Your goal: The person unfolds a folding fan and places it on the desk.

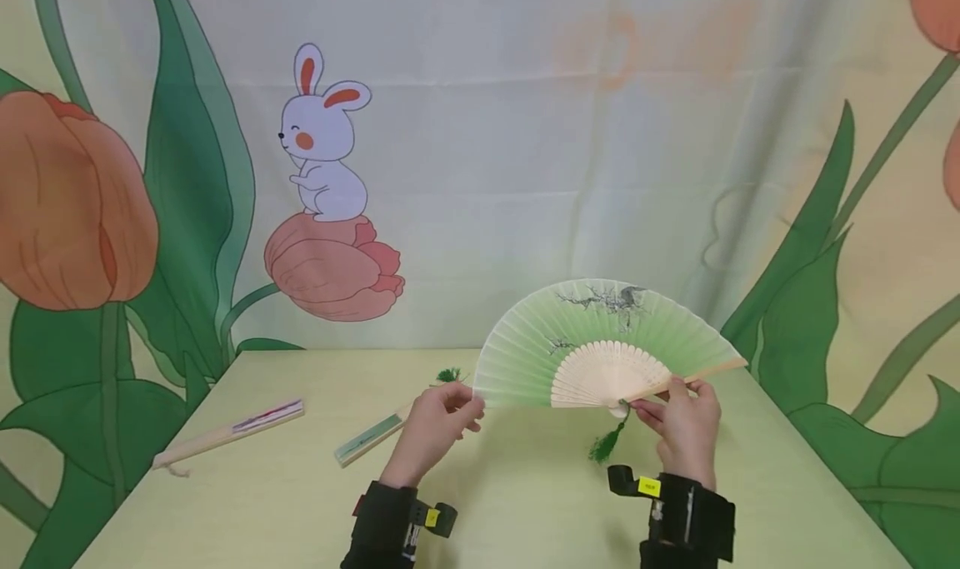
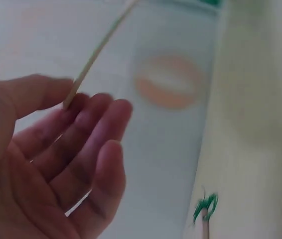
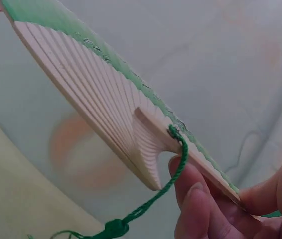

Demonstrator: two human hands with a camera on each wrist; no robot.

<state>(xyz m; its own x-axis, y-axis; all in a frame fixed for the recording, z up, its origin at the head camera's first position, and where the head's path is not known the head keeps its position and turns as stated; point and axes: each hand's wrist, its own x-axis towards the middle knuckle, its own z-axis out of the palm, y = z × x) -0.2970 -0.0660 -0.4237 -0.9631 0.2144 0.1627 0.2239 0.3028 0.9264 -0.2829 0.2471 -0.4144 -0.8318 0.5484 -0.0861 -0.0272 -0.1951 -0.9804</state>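
A green folding fan (image 1: 517,344) is spread wide above the table, with pale wooden ribs and a dark branch-and-bird print. My left hand (image 1: 438,427) pinches its left end between thumb and fingers; the left wrist view shows that edge as a thin stick (image 2: 98,52). On the other side my right hand (image 1: 686,427) grips the right guard stick close to the pivot. A green tassel (image 1: 607,442) hangs from the pivot on a braided cord (image 3: 153,199), seen close in the right wrist view.
Left of my left hand lies a closed folding fan (image 1: 369,440) with a green tassel (image 1: 450,375). Farther left is another closed fan (image 1: 228,434) with a pale cord. The pale table (image 1: 525,511) meets a printed cloth backdrop (image 1: 480,136) behind.
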